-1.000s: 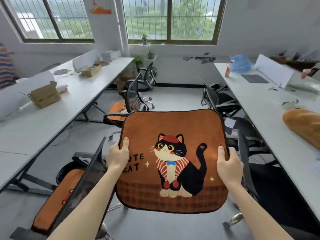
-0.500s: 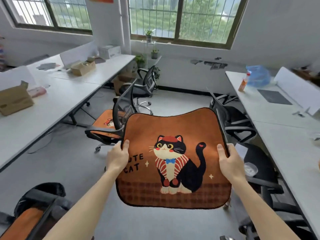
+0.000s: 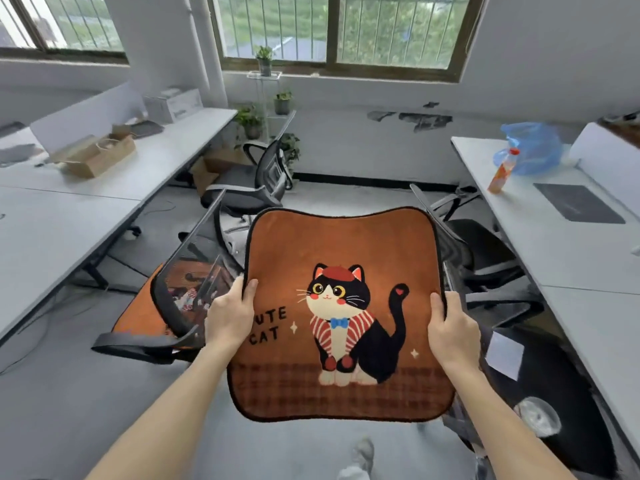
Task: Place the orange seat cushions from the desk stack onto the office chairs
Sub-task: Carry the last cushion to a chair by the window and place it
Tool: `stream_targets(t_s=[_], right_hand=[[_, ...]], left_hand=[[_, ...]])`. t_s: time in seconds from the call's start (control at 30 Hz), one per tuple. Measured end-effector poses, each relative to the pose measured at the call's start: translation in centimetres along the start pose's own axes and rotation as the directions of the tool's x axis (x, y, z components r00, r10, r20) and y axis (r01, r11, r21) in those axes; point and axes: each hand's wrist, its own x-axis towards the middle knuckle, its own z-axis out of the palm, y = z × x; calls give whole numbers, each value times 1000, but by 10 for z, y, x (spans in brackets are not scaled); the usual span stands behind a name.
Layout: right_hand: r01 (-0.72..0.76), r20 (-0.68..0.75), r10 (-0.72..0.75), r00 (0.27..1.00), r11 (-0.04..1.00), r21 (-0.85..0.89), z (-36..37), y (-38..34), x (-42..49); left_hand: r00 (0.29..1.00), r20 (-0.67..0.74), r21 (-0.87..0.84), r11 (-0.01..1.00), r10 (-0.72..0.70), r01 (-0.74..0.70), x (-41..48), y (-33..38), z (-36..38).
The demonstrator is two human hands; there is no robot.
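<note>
A chair at centre left seemingly carries a second cushion. The left hand and right hand grip the held cushion's sides.

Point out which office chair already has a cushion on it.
The near chair by the left hand: orange cushion on its seat; the others show none.

- Long white desk left of the grip; second long white desk right of it.
- Grey floor below the grip.
- Black mesh office chair beyond the grip, to its left.
- Brown-framed barred windows in the white wall far beyond, letting in daylight.
</note>
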Motion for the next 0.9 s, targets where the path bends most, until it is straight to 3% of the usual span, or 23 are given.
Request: stream_targets(t_s=[0.2, 0.43, 0.73, 0.9], right_hand=[[-31, 119, 22, 993, 997, 73, 64, -14, 161], [26, 268, -67, 961, 988, 152, 130, -76, 328], [-21, 488, -126, 864, 959, 284, 260, -149, 512], [34, 478, -141, 867, 974, 225, 318, -202, 617]], left_hand=[[993, 41, -10, 994, -113, 113, 129, 46, 61], [982, 13, -96, 977, -189, 189, 274, 86, 105], [973, -31, -192, 956, -231, 221, 491, 91, 158], [975, -22, -238, 949, -219, 208, 627, 111, 162]])
